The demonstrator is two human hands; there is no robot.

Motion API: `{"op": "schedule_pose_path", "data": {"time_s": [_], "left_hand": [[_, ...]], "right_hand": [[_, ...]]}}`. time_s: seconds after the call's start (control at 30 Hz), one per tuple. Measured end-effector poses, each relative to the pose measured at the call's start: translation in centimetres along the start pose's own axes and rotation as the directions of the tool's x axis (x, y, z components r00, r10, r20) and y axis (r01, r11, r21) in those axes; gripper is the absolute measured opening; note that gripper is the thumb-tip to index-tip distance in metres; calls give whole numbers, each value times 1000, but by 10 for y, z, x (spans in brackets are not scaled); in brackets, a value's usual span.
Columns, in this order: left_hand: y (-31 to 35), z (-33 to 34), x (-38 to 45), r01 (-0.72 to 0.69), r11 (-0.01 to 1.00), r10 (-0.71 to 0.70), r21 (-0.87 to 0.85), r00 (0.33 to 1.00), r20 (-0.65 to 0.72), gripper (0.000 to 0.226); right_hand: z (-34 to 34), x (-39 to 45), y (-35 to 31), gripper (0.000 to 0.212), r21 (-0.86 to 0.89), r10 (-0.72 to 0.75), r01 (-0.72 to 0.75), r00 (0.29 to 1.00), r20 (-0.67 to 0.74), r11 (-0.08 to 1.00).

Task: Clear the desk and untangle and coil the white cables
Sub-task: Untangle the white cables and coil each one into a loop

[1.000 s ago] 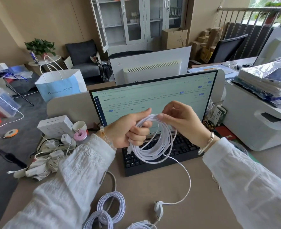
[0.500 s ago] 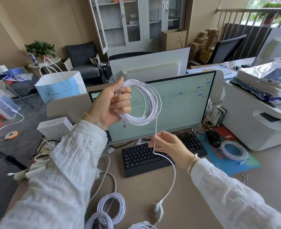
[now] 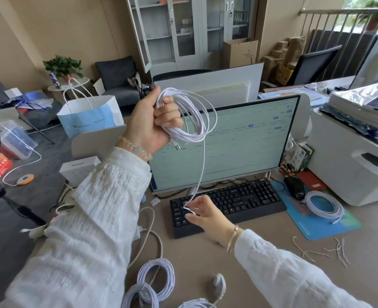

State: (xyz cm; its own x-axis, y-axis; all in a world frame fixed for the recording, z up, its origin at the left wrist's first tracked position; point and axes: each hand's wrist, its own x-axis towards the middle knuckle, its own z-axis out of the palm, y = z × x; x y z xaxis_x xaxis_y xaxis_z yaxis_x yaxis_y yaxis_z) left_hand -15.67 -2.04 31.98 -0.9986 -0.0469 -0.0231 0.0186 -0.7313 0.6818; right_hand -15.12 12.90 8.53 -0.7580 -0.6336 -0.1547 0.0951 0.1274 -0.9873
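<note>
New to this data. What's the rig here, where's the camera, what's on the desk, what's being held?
No robot: a person works with bare hands, filmed by one wide-angle camera worn on the head, looking forward and down. The left hand grips a coil of white cable raised before the monitor. The right hand pinches that cable's loose strand above the black keyboard. On the desk: three finished coils near the front edge, another coil on the blue mouse pad, a black mouse, a white plug and twist ties.
</note>
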Motion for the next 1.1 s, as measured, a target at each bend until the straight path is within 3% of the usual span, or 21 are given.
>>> {"op": "schedule_pose_path", "data": {"time_s": [0.2, 0.3, 0.37, 0.4, 0.47, 0.53, 0.63, 0.77, 0.87, 0.97, 1.1], "left_hand": [[2, -3, 3, -92, 993, 97, 73, 992, -75, 49], [3, -11, 6, -170, 958, 203, 232, 971, -127, 49], [2, -20, 6, -212, 899, 284, 384, 948, -142, 46], [0, -26, 7, -222, 855, 318, 468, 938, -137, 42], [-6, -39, 7, -219, 739, 359, 636, 928, -97, 33], [-13, -51, 5, -179, 583, 357, 793, 933, -52, 28], [-26, -59, 3, -61, 452, 253, 890, 965, -62, 26], [-45, -51, -6, 91, 509, 41, 856, 991, -129, 26], [-53, -46, -12, 148, 449, -165, 881, 983, -81, 30], [-56, -40, -22, 193, 499, -336, 845, 942, -17, 26], [-58, -32, -29, 259, 549, -395, 795, 918, -27, 27]], "right_hand": [[6, 2, -15, 23, -13, -6, 7, 1000, 13, 1000], [3, -6, -26, 13, 128, 4, -6, 1000, 12, 992], [-4, -13, -41, 2, 198, 24, -20, 999, -21, 980], [-8, -17, -52, 7, 191, 38, -26, 998, -56, 981], [-20, -21, -70, 12, -2, -3, 3, 990, -138, 1000], [-30, -23, -91, 13, -367, -152, 90, 978, -145, 926], [-39, -30, -124, 12, -662, -324, 247, 946, 6, 708], [-38, -38, -159, 15, -822, -512, 380, 850, 129, 424], [-43, -40, -176, 15, -886, -594, 391, 784, 179, 250], [-53, -43, -188, 15, -910, -553, 366, 807, 205, 197], [-68, -51, -199, 13, -914, -431, 329, 879, 204, 237]]}}
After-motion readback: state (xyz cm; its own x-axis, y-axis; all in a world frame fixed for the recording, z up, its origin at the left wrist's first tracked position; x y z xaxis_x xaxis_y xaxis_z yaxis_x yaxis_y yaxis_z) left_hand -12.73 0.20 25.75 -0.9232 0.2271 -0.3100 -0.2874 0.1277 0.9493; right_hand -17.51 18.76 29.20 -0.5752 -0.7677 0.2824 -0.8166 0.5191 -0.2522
